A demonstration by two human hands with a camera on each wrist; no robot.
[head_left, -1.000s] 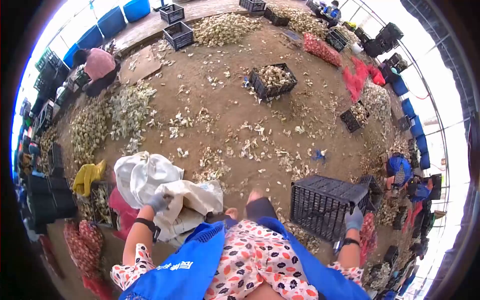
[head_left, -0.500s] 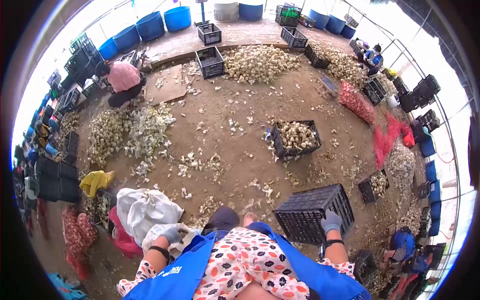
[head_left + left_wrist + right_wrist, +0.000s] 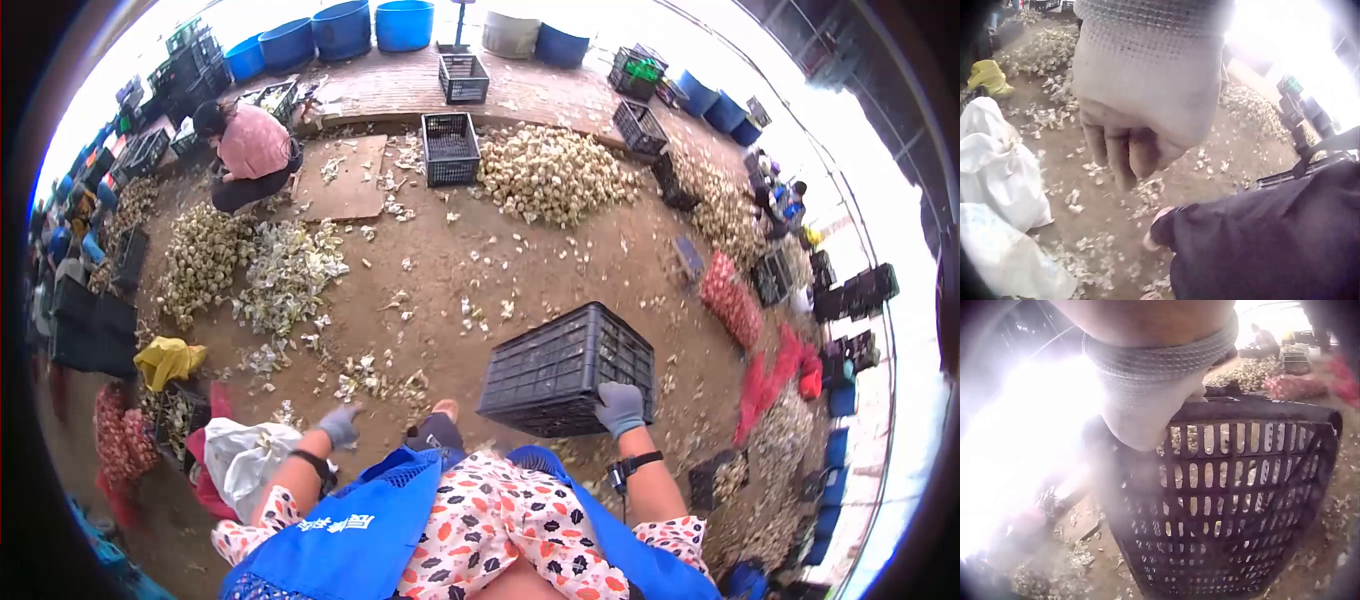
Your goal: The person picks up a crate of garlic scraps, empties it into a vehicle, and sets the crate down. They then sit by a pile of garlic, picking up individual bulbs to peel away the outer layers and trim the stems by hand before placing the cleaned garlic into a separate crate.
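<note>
At the wearer's one o'clock, the black crate [image 3: 545, 372], gripped at its edge by the right hand [image 3: 620, 408] alone, could be twisted loose by its off-centre weight, nothing being held in the loosely curled left hand [image 3: 340, 427]

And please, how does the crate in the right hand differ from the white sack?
The crate is black, while the sack is white. The crate has rigid, slotted walls; the sack is soft and wrinkled. The right hand grips the crate; the sack lies apart from the left hand. Both are containers.
</note>
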